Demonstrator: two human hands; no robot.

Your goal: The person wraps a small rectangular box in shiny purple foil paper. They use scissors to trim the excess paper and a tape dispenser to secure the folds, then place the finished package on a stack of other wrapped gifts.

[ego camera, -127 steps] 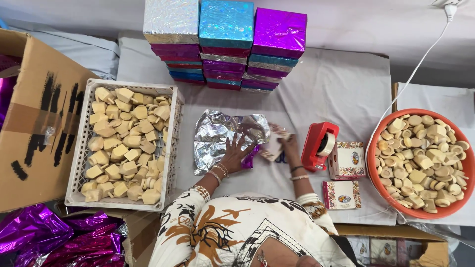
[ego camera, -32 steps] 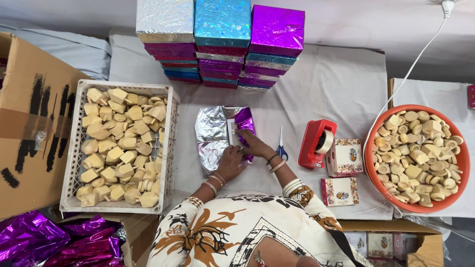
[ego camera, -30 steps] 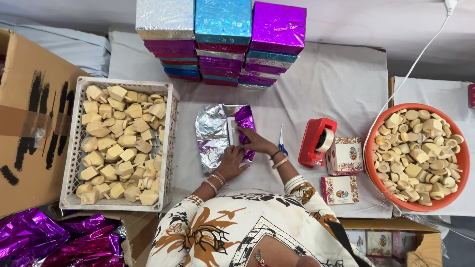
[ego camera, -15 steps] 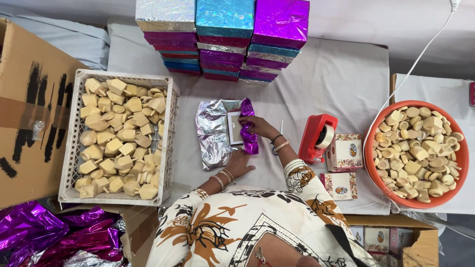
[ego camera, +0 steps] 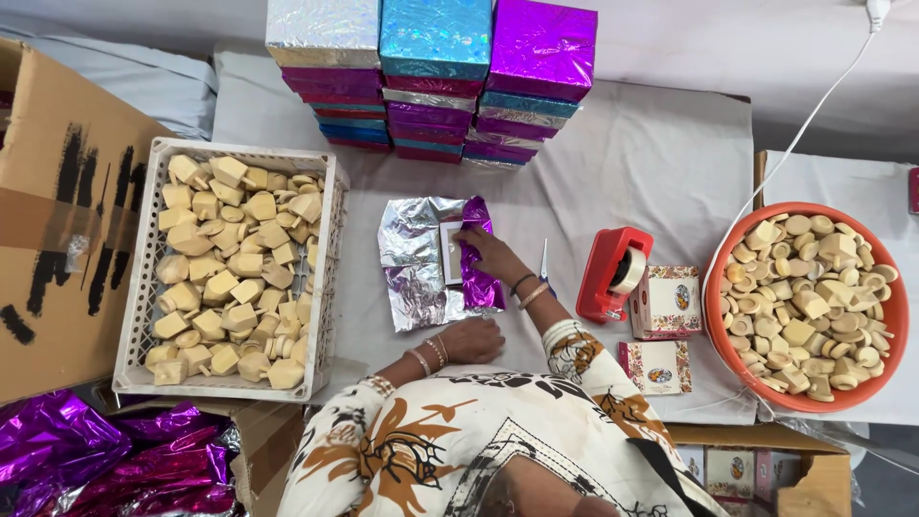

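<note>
Head view, looking down on a wrapping station. The right hand (ego camera: 490,257) lies with its grip pressed flat on a purple foil flap (ego camera: 476,257) folded over a small box (ego camera: 450,253), of which only a pale strip shows at the flap's left edge; the fingers pinch nothing. The left hand (ego camera: 471,339) rests on the table (ego camera: 661,163) at the near edge of the silver foil sheet (ego camera: 414,258), fingers loosely curled, holding nothing that can be seen. The box sits at the middle of the sheet, which is crumpled and open on its left side, so the wrap appears partly made: one flap over, the rest unfolded and no tape yet on it. Just right of the right wrist lie scissors (ego camera: 543,263), then a red tape dispenser (ego camera: 613,274) and two printed boxes (ego camera: 661,325) not yet wrapped. To the left stands a white crate (ego camera: 144,287) of tan blocks; to the right, an orange tub (ego camera: 716,316) of similar pieces. Stacks of wrapped boxes (ego camera: 436,81) stand at the table's far edge.
</note>
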